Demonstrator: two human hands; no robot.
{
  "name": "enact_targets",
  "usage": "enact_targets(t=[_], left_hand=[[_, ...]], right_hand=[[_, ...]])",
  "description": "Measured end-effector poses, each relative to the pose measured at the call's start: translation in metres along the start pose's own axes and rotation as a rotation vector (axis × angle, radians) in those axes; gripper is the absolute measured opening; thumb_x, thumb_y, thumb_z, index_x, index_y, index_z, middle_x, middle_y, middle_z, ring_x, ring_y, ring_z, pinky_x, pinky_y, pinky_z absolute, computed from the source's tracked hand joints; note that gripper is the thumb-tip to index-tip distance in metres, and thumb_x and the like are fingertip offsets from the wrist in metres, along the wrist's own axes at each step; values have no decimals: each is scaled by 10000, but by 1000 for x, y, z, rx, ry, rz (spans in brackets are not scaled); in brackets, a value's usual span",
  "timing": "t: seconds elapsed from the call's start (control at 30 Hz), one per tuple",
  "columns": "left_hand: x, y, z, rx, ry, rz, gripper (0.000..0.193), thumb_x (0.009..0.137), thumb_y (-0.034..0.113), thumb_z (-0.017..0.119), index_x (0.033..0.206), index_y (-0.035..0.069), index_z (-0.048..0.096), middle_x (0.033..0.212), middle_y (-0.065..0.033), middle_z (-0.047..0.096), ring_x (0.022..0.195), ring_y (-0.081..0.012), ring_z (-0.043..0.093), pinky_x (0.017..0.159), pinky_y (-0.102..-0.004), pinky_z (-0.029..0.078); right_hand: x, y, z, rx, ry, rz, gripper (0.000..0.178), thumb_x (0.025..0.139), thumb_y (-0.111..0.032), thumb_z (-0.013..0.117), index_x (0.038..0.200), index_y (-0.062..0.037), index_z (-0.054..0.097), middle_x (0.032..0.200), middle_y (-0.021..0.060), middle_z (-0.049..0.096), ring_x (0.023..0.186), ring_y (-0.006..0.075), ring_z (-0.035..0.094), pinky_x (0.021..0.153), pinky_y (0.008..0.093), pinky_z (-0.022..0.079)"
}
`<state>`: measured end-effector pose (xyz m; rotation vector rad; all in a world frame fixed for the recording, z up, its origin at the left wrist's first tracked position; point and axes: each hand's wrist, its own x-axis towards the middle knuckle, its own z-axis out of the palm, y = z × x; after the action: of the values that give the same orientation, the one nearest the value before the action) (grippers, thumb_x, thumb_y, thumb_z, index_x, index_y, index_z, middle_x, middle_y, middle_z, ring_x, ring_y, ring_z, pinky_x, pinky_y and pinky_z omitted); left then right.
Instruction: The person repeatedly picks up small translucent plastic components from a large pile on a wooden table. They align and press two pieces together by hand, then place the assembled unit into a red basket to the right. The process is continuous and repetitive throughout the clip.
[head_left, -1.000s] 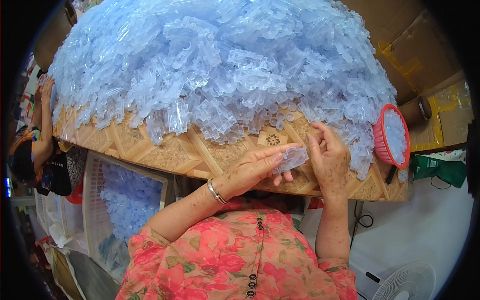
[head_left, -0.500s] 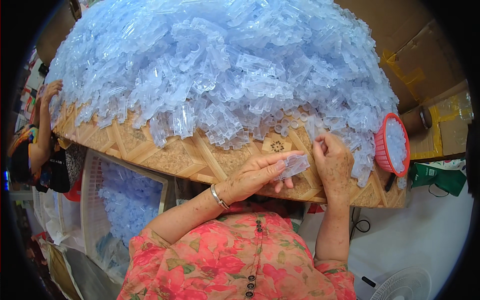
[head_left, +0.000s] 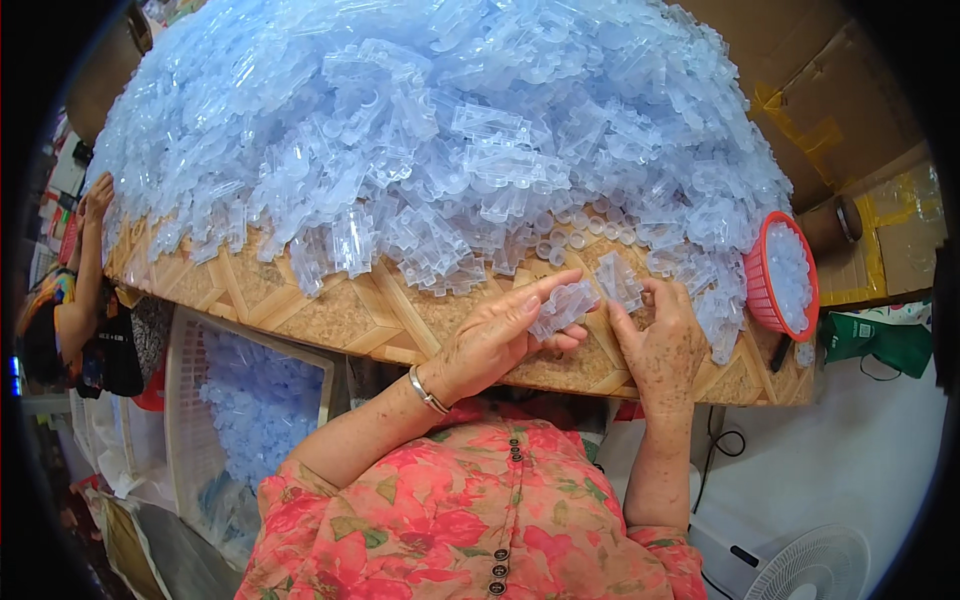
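Observation:
A huge heap of clear bluish plastic parts covers a wooden table with a diamond pattern. At the near edge my left hand holds a small clear plastic strip between thumb and fingers, forefinger stretched along it. My right hand is just to its right, fingertips pinching another clear piece at the foot of the heap. The two hands are a finger's width apart.
A red basket of small clear parts rests at the table's right edge. A white crate with more bluish parts stands below the table on the left. Another person's arm reaches to the table at far left. A white fan stands at lower right.
My left hand has moved up and right along the table edge with its strip, closer to the heap. My right hand has shifted slightly and now pinches a piece.

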<state>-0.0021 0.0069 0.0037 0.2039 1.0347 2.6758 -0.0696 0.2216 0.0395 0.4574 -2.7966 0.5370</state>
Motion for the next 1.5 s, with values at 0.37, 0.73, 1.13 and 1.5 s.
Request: enact_targets(t=[0.37, 0.73, 1.13, 1.5], left_hand=[[1, -1, 0, -75, -25, 24, 644, 1123, 288, 447, 1645, 27, 177, 1572, -193, 405, 1350, -274, 532, 1167, -418, 430], [-1, -2, -1, -74, -2, 18, 617, 1109, 265, 480, 1625, 20, 249, 1541, -131, 473, 1336, -251, 558, 1158, -428, 440], [-3, -8, -5, 58, -13, 34, 599, 1107, 255, 493, 1621, 33, 282, 1545, -123, 471, 1337, -234, 556, 1147, -408, 439], [-3, -6, -5, -35, -13, 15, 583, 1102, 222, 517, 1624, 68, 308, 1547, -79, 467, 1365, -178, 510, 1135, -368, 443]], right_hand=[[-17, -10, 8, 496, 126, 198, 308, 832, -114, 822, 1067, -47, 635, 888, 84, 734, 577, 155, 683, 569, 316, 547], [-29, -39, 15, 482, 99, -284, 438, 714, -173, 919, 1054, -73, 662, 1175, 116, 673, 846, 233, 729, 668, 334, 595], [-18, -40, 18, 602, 76, -179, 487, 687, -149, 916, 1076, -62, 636, 1343, 197, 648, 1127, 306, 680, 867, 408, 577], [-18, -34, 12, 452, 24, -300, 862, 667, -149, 905, 1433, -32, 526, 1343, 174, 624, 1186, 337, 633, 954, 427, 547]])
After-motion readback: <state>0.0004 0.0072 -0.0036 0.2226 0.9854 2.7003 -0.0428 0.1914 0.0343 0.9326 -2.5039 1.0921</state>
